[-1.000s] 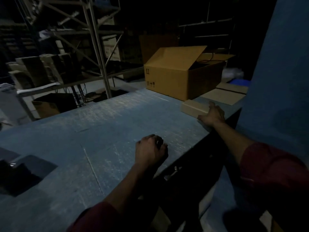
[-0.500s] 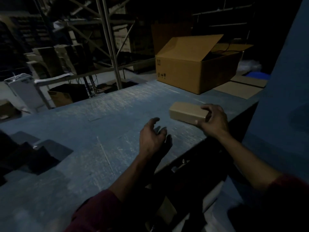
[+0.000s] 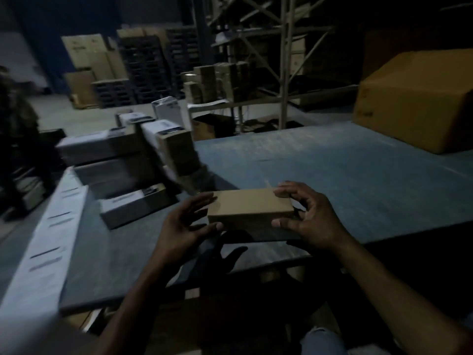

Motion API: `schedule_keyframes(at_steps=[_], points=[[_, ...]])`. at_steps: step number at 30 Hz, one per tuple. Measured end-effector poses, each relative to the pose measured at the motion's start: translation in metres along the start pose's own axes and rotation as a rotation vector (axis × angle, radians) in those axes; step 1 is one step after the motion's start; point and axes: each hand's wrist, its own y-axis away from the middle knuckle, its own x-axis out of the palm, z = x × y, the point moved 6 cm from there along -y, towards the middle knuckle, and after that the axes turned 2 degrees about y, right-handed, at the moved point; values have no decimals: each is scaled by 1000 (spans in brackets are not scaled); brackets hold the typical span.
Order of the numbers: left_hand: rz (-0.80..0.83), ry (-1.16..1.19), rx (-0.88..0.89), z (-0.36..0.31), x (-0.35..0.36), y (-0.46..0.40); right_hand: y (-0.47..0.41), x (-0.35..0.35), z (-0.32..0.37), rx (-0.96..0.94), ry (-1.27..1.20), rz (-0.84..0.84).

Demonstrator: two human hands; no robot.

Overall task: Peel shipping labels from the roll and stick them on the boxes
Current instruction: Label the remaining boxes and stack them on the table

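**Over the blue table: one bare box in hand, label not yet peeled**

Above the near edge of the blue table (image 3: 345, 180), I see a small brown box (image 3: 249, 207) held in the air between both hands, long side across the view. The right hand (image 3: 311, 221) has it: thumb on the near right corner, fingertips curled over the far right top edge, so it pinches the box's right end. The left hand (image 3: 183, 228) is at the left end with fingers spread and mostly straight; thumb tip and one fingertip look to touch the box, the rest are apart from it. Not a real grip on that side, as far as I can tell.

The top face of the box shows plain cardboard, no label on it. Other faces hidden, can't say.

The label strip (image 3: 44, 242), a long white backing with dark printed marks, lies along the left side of the table, well apart from the box. Blurred, so I can't tell how many labels are gone from it.

Near the strip sits a cluster of boxes with white tops (image 3: 133, 201) and more stacked behind (image 3: 163, 139); the white could be labels already stuck on, but it's too blurry to confirm. A big open carton (image 3: 414, 103) stands at the far right.

My read: some boxes probably done, this one just starting. Left for it: set it down near the strip, peel a label, press it on the top face.
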Motion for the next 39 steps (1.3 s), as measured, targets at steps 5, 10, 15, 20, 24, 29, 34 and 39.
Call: schedule_keyframes(at_steps=[5, 10, 15, 20, 24, 29, 34, 39], points=[[-242, -179, 52, 2, -98, 55, -12, 102, 35, -69, -91, 145], [-371, -223, 17, 9, -148, 94, -21, 166, 55, -82, -50, 283], [-428, -95, -80, 15, -158, 113, -21, 198, 55, -46, 31, 397], [-404, -95, -109, 24, -160, 114, -16, 202, 52, -9, 75, 428], [-444, -215, -87, 20, -171, 111, -23, 194, 58, 90, 1, 429], [-429, -511, -199, 16, -174, 96, -38, 184, 70, 262, 122, 278], [-474, -629, -354, 10, -167, 81, -42, 188, 72, 477, 366, 294], [-425, -735, -428, 14, -166, 70, -40, 190, 70, 471, 466, 401]])
